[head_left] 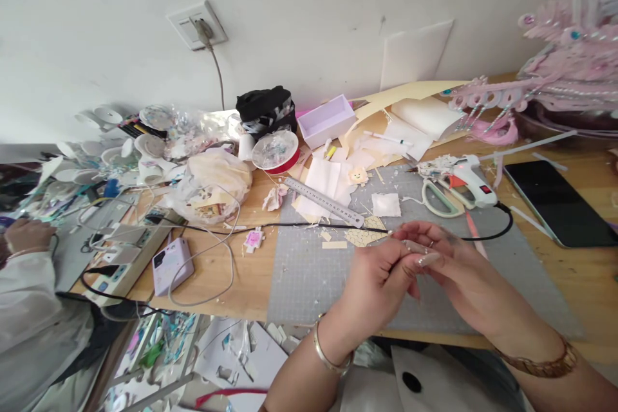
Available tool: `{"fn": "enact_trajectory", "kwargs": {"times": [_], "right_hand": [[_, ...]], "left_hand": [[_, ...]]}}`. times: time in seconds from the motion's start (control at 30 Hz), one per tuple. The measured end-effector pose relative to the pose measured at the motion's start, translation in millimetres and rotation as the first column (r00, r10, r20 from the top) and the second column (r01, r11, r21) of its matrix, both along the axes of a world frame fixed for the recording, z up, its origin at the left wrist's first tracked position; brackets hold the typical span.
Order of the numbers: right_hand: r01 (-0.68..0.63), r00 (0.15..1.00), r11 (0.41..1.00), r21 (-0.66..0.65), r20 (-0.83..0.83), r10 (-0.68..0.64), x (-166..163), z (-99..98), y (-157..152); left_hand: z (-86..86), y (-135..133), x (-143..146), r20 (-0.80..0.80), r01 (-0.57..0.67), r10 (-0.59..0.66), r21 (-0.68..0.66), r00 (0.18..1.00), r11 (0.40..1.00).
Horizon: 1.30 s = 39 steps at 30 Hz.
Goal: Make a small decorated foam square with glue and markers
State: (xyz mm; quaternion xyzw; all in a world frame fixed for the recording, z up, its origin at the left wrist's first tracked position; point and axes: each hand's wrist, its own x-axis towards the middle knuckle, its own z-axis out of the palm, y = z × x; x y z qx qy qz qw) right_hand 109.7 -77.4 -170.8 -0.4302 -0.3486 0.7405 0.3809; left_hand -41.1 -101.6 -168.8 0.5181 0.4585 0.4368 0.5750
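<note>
Pinching a tiny pale piece between the fingertips of both hands, low centre of the frame, just above the grey mat; too small to say what it is.

Progress, as a judgement: looks midway. Cutting seems partly done, with a patterned card cutout, a white square and paper scraps loose on the mat; ruler lies slantwise at the mat's upper edge; scissors and glue gun are set down side by side right of centre, and the gun's black cable runs behind the hands; the held piece is not joined to anything on the mat, so fixing it looks left to do.

Left hand: curled narrow, thumb and forefinger closed on one end of the piece. Right hand: also narrow, its long-nailed fingers laid along the piece and closed on it. The two hands touch at the tips, and neither touches the mat or a tool.

Around them: dark tablet at right on the worktop; pink ornament upper right; lilac box upper centre; another person's hand at the far left edge, well apart.
</note>
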Motion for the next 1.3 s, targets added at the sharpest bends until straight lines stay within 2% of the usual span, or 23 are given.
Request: {"fn": "enact_trajectory", "kwargs": {"times": [0.07, 0.13, 0.2, 0.23, 0.37, 0.47, 0.53, 0.67, 0.8, 0.87, 0.93, 1.07, 1.2, 1.3], "right_hand": [[-0.018, 1.0, 1.0, -0.022, -0.018, 0.018, 3, 0.1, 0], [-0.014, 1.0, 0.999, -0.033, -0.003, 0.014, 5, 0.3, 0], [0.008, 0.999, 1.0, -0.008, 0.041, -0.008, 5, 0.5, 0], [0.021, 0.998, 1.0, 0.02, 0.062, -0.022, 5, 0.5, 0], [0.039, 0.995, 0.991, 0.126, 0.081, -0.049, 2, -0.8, -1], [0.015, 0.996, 0.992, 0.127, 0.085, -0.026, 0, -1.0, -2], [-0.017, 0.998, 0.995, 0.096, 0.062, 0.011, -2, 0.4, -2], [-0.097, 0.994, 0.995, 0.023, -0.042, 0.098, -4, 4.7, -4], [-0.082, 0.996, 0.996, 0.02, -0.037, 0.083, -2, 4.8, -3], [-0.037, 0.999, 0.997, 0.062, 0.023, 0.036, 0, 3.0, -3], [0.008, 0.996, 0.993, 0.12, 0.086, -0.018, 2, 1.0, -2], [0.043, 0.987, 0.979, 0.199, 0.142, -0.072, 1, -0.9, -3], [0.02, 0.991, 0.981, 0.191, 0.129, -0.046, -1, -2.2, -4], [0.014, 0.994, 0.988, 0.154, 0.101, -0.03, -2, -3.3, -5]], "left_hand": [[-0.9, 1, -4, 0.106, -0.048, 0.049, -0.01, 0.993, 0.999], [-2.0, 3, -9, 0.224, -0.162, 0.171, -0.056, 0.959, 0.985], [-2.6, 5, -12, 0.289, -0.243, 0.262, -0.102, 0.921, 0.965], [-2.6, 5, -12, 0.296, -0.247, 0.269, -0.11, 0.917, 0.963], [-0.4, 2, -7, 0.217, -0.13, 0.137, -0.046, 0.967, 0.99], [1.1, -2, -3, 0.146, -0.087, 0.088, -0.018, 0.985, 0.996], [0.8, -2, 1, 0.211, -0.067, 0.077, -0.052, 0.974, 0.996], [-2.9, -1, 5, 0.481, -0.049, 0.108, -0.134, 0.87, 0.99], [-5.6, 3, -2, 0.615, -0.171, 0.231, -0.155, 0.754, 0.973], [-5.4, 5, -8, 0.581, -0.216, 0.272, -0.165, 0.767, 0.962], [-4.4, 5, -12, 0.504, -0.214, 0.276, -0.18, 0.819, 0.96], [-1.3, 0, -10, 0.311, -0.152, 0.178, -0.108, 0.933, 0.983], [0.3, -8, -6, 0.151, -0.093, 0.09, 0.018, 0.984, 0.995], [-1.2, -10, -6, 0.081, -0.08, 0.073, 0.086, 0.994, 0.993]]}}
